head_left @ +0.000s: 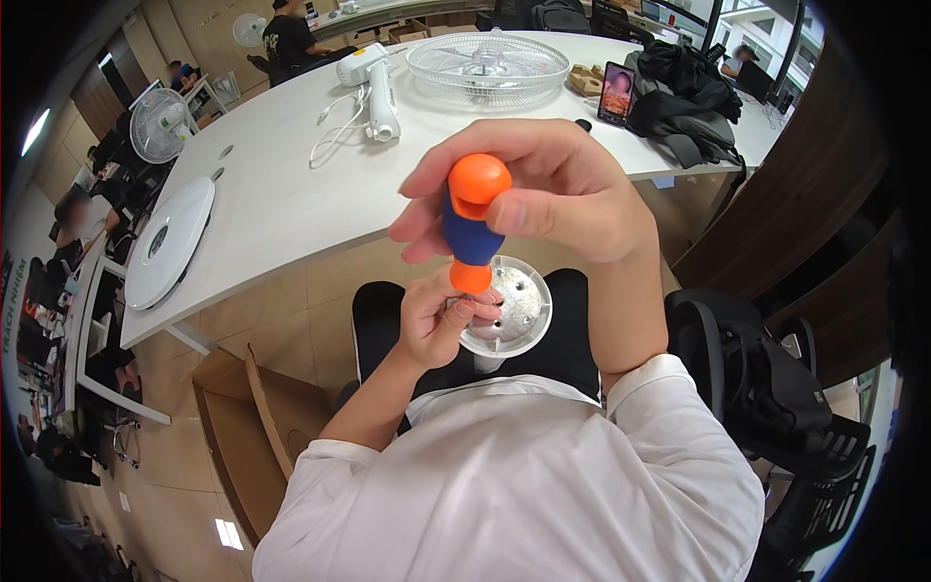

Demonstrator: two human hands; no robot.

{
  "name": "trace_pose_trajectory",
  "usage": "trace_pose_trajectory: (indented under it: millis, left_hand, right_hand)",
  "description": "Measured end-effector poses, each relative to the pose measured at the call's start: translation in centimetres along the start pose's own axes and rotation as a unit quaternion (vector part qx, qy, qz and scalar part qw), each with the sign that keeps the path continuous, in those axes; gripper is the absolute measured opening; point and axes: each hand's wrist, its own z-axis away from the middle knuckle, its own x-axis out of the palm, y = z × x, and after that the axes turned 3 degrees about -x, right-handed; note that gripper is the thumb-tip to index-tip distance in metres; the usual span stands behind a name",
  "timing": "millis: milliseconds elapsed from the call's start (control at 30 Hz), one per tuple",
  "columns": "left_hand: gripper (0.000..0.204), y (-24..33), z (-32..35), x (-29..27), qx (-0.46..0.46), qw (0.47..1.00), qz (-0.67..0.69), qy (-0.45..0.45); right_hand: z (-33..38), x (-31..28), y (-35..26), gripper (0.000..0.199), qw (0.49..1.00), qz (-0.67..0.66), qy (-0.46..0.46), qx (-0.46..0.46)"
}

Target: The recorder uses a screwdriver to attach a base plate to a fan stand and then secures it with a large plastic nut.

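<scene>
My right hand (582, 199) is wrapped round the handle of a screwdriver (472, 233), orange at both ends and dark blue in the middle. It stands roughly upright above my lap, and its shaft and tip are hidden below the handle. Underneath, a round white part (539, 328) with a ribbed rim and a silvery metal plate with several holes rests between my thighs. At the plate's left side my left hand (433, 318) has its thumb and fingers pinched together, close under the screwdriver. What they pinch cannot be made out.
Ahead is a white table (281, 209). On it lie a white fan body (380, 97) with its cord, a wire fan guard (488, 73), a phone (616, 94) and dark bags (684, 92). A round white base (173, 242) sits at the left edge. An open cardboard box (233, 427) stands on the floor.
</scene>
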Motion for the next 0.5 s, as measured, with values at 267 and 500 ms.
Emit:
trace_pose_trajectory:
  millis: [267,500]
  left_hand:
    - [0.028,-1.2,1.1,0.3,0.033,0.996,0.076,0.022]
    - [0.028,-1.9,0.9,0.3,0.041,0.997,0.065,0.0]
  right_hand:
    - [-0.9,1.3,0.9,0.036,0.938,0.297,0.169,-0.066]
    - [-1.7,2.6,2.6,0.022,0.911,0.349,0.147,-0.163]
